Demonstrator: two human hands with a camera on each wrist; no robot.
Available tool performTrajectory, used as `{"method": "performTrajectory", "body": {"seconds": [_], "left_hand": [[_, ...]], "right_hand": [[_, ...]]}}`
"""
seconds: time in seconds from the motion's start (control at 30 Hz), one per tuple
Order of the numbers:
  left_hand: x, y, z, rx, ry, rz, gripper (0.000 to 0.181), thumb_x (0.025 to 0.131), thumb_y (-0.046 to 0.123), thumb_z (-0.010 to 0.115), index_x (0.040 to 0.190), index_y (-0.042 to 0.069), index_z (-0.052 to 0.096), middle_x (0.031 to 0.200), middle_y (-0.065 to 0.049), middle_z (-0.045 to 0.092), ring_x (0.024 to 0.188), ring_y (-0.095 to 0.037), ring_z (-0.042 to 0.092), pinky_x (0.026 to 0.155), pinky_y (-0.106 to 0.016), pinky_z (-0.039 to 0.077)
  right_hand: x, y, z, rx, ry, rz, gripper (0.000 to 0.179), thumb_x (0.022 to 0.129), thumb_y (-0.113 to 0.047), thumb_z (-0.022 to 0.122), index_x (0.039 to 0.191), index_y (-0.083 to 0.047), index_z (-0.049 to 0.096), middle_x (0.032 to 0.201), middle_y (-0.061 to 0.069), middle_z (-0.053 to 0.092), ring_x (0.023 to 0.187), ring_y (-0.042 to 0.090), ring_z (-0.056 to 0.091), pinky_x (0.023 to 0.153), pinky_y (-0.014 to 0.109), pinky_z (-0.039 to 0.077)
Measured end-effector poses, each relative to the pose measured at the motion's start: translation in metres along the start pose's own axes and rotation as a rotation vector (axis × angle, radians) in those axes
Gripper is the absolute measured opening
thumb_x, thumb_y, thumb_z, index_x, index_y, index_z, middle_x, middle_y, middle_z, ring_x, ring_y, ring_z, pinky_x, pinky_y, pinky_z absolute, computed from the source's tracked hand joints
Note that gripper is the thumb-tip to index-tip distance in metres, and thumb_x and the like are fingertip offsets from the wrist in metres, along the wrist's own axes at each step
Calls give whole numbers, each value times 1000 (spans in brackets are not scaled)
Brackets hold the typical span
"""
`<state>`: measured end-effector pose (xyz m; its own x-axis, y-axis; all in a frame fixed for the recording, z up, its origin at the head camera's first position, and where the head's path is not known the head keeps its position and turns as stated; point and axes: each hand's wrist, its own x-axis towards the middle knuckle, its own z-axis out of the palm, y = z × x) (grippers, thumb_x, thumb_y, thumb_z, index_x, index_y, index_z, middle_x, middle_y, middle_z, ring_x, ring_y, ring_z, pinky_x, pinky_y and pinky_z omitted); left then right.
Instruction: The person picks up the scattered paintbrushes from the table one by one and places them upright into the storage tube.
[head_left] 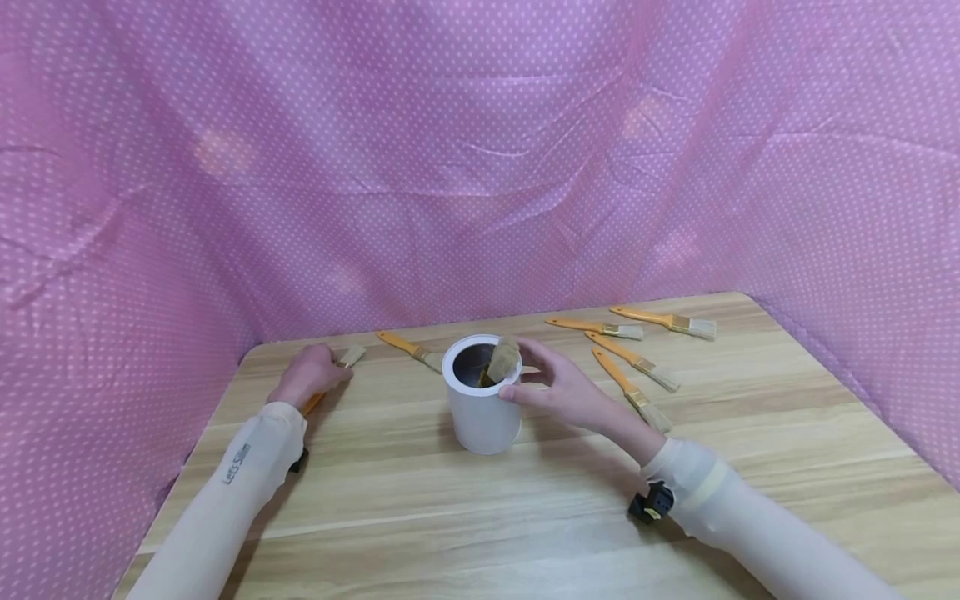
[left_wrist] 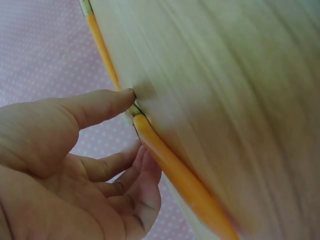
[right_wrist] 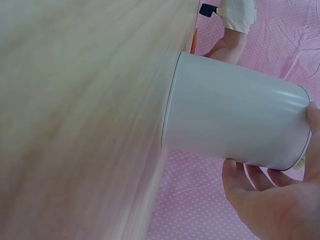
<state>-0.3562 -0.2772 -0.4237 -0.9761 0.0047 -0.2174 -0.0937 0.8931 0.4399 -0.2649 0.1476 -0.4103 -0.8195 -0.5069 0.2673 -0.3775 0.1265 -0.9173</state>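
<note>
My left hand [head_left: 311, 372] is at the left of the table, its thumb and fingers round the metal band of a paintbrush [left_wrist: 175, 175]. This brush has an orange handle and pale bristles, and its handle lies along the tabletop. My right hand [head_left: 558, 385] holds the upper right side of a white can [head_left: 483, 421], thumb near the rim and fingers along the wall in the right wrist view. The can stands upright. Inside it leans a paintbrush [head_left: 504, 360] with its bristles up above the rim; its lower part is hidden.
Another paintbrush [head_left: 401, 343] lies behind the can on its left. Several more paintbrushes [head_left: 630, 375] lie at the back right, beyond my right hand. Pink dotted cloth [head_left: 480, 167] hangs round the back and sides of the wooden table [head_left: 420, 533].
</note>
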Motion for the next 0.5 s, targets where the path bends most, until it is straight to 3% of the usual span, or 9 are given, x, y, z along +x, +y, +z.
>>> {"method": "performTrajectory", "body": {"seconds": [0.27, 0.5], "left_hand": [[-5, 1, 1, 34, 21, -24, 26, 97, 25, 67, 79, 7, 63, 69, -3, 50, 62, -20, 48, 56, -33, 40], [-8, 6, -1, 42, 52, -8, 22, 97, 24, 67, 87, 5, 66, 72, -4, 55, 65, -20, 50, 57, -34, 41]], "right_hand": [[-1, -2, -1, -20, 7, 47, 80, 90, -28, 82, 155, -12, 39, 140, 6, 56, 124, 33, 56, 102, 48, 47], [0, -1, -1, -6, 4, 24, 78, 90, -25, 81, 155, -10, 40, 139, 7, 57, 125, 35, 55, 103, 48, 46]]}}
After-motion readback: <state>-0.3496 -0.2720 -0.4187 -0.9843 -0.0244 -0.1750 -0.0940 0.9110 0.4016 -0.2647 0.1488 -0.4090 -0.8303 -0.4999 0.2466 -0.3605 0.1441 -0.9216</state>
